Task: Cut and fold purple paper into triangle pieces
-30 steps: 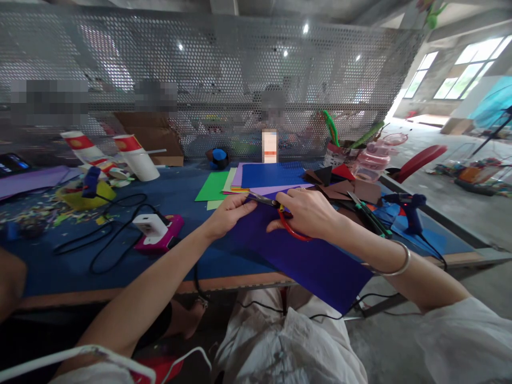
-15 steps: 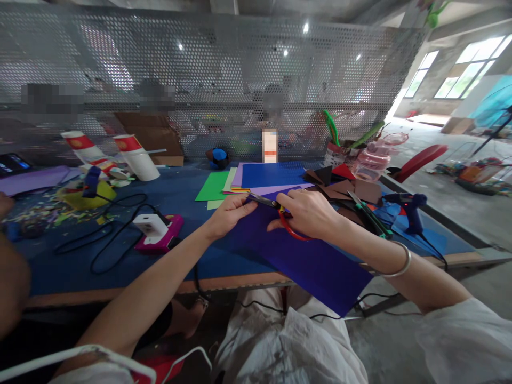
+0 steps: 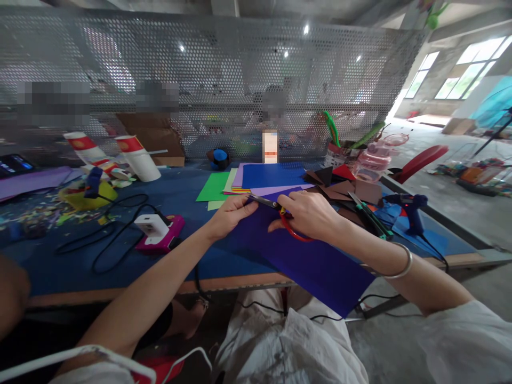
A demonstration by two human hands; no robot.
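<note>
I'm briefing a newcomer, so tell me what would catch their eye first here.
Probably the red-handled scissors in the right hand, over the dark purple sheet that slants past the near table edge. Next might come the green sheet beyond the left hand and the magenta block left of that hand.

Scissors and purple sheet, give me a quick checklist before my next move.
1. Right hand through the red handles of the scissors: ok.
2. Left hand pinching the purple sheet at its far end: ok.
3. Left fingers well clear of the blades: not ok, the tips are right beside them.
4. Sheet wholly over the table: not ok, its near corner juts past the front edge.
5. Blue glue gun off: cannot tell; a red light shows.
</note>
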